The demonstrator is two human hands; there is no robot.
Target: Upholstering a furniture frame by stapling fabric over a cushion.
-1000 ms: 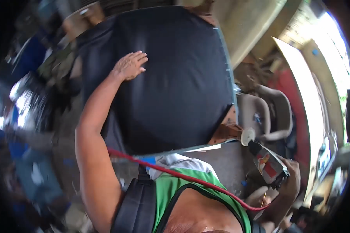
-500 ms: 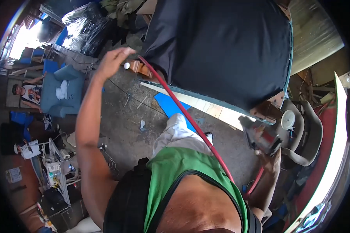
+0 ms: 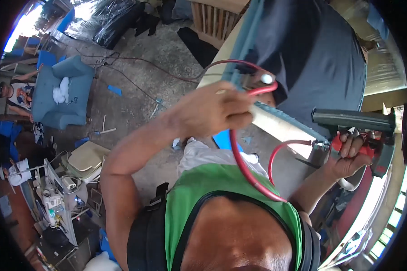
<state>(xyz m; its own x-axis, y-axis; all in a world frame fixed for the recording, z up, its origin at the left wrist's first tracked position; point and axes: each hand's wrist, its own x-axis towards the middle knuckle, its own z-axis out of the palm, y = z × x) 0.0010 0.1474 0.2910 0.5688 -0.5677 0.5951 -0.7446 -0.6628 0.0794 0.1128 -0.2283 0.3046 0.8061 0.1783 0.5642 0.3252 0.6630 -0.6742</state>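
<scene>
My left hand [image 3: 224,108], slightly blurred, is closed around a red air hose [image 3: 242,167] in front of the upturned piece of furniture. From there the hose passes round a wooden leg with a white cap [image 3: 267,79] and also drops across my body. My right hand [image 3: 348,158] grips a pneumatic staple gun [image 3: 353,119], dark with a red handle; a hose is fitted to its end. The furniture has teal upholstery and a black cloth underside [image 3: 321,63]. It lies close beyond both hands.
To the left, a person [image 3: 20,97] is beside a teal armchair [image 3: 61,97] with white stuffing on it. A cluttered metal rack [image 3: 56,203] stands at lower left. Hose and cords trail over the concrete floor [image 3: 135,40] near blue scraps. A slatted wooden frame [image 3: 217,22] stands behind.
My left hand has come right and nearer, now closed on the hose. The staple gun has risen to the right in my right hand. The view has shifted, with the furniture farther right.
</scene>
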